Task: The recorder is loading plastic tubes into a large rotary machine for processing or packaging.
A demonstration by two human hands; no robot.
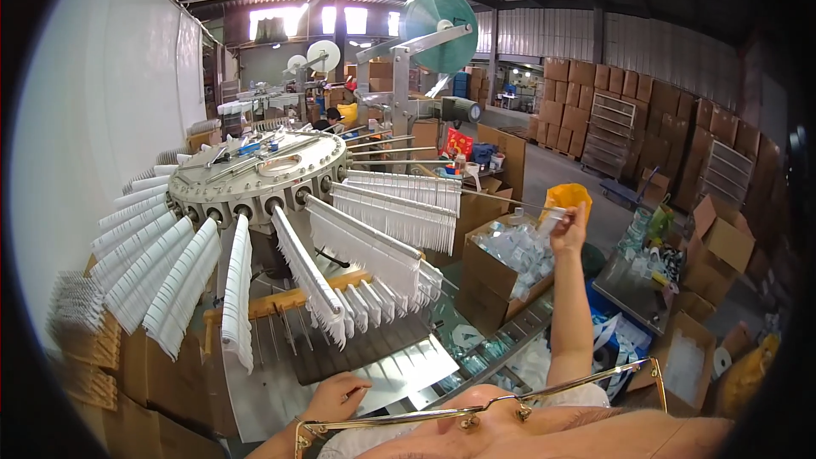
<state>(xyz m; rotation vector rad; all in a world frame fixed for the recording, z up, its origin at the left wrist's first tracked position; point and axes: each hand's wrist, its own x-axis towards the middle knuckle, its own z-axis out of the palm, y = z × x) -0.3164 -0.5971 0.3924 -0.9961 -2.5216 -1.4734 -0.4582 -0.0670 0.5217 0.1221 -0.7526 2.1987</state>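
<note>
My right hand is raised at the right, its fingers pinched on a small translucent plastic piece, partly blurred. The piece is at the outer end of a thin metal rod; I cannot tell whether they touch. The rod belongs to a round machine head with spokes all around. White pleated strips hang from many spokes. Down near the lower middle, my left hand is closed over a metal sheet, fingers curled around something small and thin that I cannot make out.
A cardboard box heaped with clear plastic pieces stands below my right hand, with a yellow bag behind it. A wooden rack carries more white strips under the spokes. A green film roll is mounted above. Stacked cartons line the far right.
</note>
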